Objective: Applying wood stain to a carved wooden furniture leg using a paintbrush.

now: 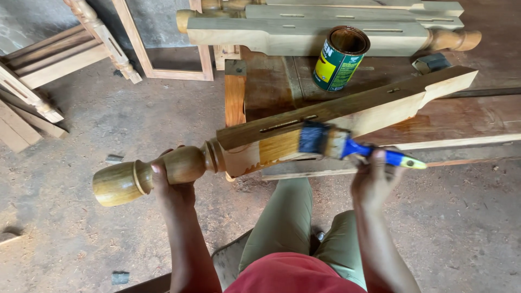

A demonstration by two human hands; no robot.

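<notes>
Head view: left hand (pixel 172 182) clamps turned wooden leg (pixel 304 127); right hand (pixel 372 179) grips blue-handled paintbrush (pixel 331 142), bristles against its side.

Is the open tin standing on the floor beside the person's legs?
No, the open tin stands on the wooden bench above the turned leg that the right hand is brushing.

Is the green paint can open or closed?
Open. The green can has no lid on top, and its dark brown inside shows. It stands upright on the wooden bench.
</notes>
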